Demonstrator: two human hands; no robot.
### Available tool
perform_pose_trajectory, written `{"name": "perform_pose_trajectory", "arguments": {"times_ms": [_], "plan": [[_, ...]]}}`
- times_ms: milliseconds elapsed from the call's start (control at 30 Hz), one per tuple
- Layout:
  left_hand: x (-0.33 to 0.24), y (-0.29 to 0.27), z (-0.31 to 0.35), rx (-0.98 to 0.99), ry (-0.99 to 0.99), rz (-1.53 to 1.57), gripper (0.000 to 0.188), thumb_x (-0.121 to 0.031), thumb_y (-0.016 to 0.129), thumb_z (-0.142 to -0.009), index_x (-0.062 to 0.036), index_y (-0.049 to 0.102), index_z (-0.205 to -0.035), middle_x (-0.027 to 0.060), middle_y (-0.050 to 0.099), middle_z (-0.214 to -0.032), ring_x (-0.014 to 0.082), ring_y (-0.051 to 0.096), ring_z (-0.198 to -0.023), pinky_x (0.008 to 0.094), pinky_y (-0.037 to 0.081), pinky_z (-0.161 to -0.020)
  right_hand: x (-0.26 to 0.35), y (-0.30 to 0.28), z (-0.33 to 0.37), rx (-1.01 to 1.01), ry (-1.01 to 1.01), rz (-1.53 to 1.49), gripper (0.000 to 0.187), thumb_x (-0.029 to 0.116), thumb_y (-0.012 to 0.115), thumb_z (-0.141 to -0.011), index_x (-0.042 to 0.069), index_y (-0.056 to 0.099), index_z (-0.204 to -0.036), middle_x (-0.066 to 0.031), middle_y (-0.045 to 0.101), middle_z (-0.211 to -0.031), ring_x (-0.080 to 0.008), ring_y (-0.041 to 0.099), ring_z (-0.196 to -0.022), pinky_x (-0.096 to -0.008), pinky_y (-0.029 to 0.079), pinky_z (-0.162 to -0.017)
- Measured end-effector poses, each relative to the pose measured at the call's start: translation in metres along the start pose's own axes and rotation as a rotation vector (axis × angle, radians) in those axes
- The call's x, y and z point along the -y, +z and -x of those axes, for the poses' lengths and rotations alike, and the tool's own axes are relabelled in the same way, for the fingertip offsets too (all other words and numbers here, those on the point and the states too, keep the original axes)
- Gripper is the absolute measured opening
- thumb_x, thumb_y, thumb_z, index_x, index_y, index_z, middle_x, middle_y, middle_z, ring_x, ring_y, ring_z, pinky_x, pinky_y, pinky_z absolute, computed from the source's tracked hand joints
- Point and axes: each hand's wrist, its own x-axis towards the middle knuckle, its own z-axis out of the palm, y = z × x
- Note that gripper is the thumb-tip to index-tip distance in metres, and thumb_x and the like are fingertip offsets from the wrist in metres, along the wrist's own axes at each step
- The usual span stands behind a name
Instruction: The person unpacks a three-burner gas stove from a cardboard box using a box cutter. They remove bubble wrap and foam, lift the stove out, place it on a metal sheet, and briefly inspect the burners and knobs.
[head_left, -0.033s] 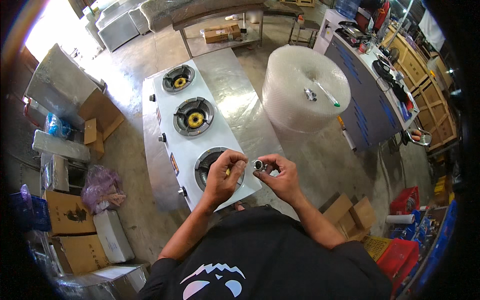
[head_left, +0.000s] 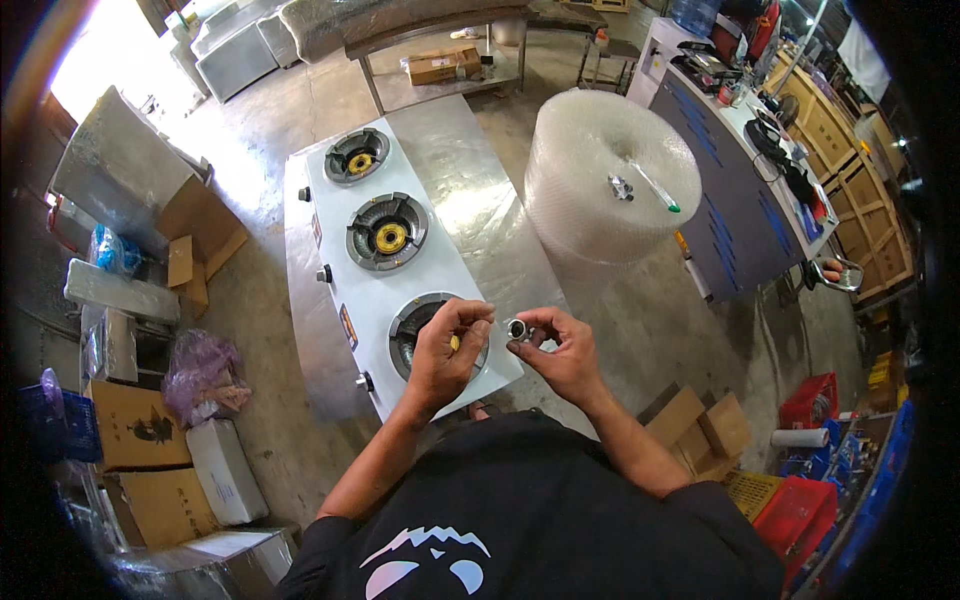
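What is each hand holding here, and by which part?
The right hand pinches a small silvery ring-shaped metal fitting by its outer rim, between thumb and fingers. The left hand has its fingers curled beside it; whether it holds anything cannot be told.

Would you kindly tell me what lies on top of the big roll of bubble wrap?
On the big roll of bubble wrap lie a small metal fitting and a slim white pen-like tool with a green tip. The floor under it is hidden.

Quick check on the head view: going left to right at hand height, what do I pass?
Pink plastic bag → stove knob → left hand over the nearest burner → small metal fitting → right hand pinching it → flattened cardboard → red crate.
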Motion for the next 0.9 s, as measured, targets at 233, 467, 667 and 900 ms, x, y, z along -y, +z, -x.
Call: {"name": "perform_pose_trajectory", "arguments": {"times_ms": [233, 467, 667, 900], "plan": [[-0.003, 0.006, 0.003, 0.044, 0.29, -0.39, 0.014, -0.004, 0.074, -0.086, -0.004, 0.072, -0.1, 0.0095, 0.066, -0.095, 0.0269, 0.067, -0.089, 0.0349, 0.053, -0.077, -0.007, 0.001, -0.005, 0.0, -0.047, 0.085, 0.035, 0.013, 0.085, -0.081, 0.005, 0.07, -0.112, -0.0041, 0.071, -0.094, -0.0106, 0.062, -0.075, -0.0261, 0.052, -0.069], [0.016, 0.006, -0.002, 0.152, -0.245, 0.198, 0.035, -0.014, 0.076, -0.091, 0.0029, 0.062, -0.118, 0.0099, 0.072, -0.106, 0.0169, 0.069, -0.094, 0.032, 0.055, -0.084, -0.007, 0.005, -0.002, 0.025, -0.139, 0.059, 0.03, 0.007, 0.081, -0.083, 0.006, 0.07, -0.111, -0.0071, 0.072, -0.099, -0.0144, 0.068, -0.087, -0.0282, 0.055, -0.072], [0.035, 0.006, -0.009, 0.299, -0.462, 0.37, 0.03, -0.018, 0.069, -0.097, 0.0019, 0.06, -0.117, 0.0078, 0.069, -0.106, 0.0147, 0.066, -0.098, 0.0304, 0.053, -0.088, -0.01, 0.002, 0.001, 0.042, -0.21, 0.172, 0.03, 0.003, 0.081, -0.08, 0.006, 0.069, -0.108, -0.0097, 0.072, -0.1, -0.0225, 0.07, -0.087, -0.0314, 0.057, -0.072], [0.042, 0.021, -0.003, 0.237, -0.532, 0.541, 0.022, -0.019, 0.068, -0.098, -0.0027, 0.058, -0.108, 0.0047, 0.066, -0.1, 0.0126, 0.065, -0.092, 0.0281, 0.051, -0.082, -0.012, -0.003, 0.005, 0.059, -0.314, 0.3, 0.035, 0.005, 0.083, -0.077, 0.007, 0.068, -0.109, -0.0098, 0.071, -0.098, -0.0261, 0.071, -0.085, -0.0362, 0.056, -0.069]]}}
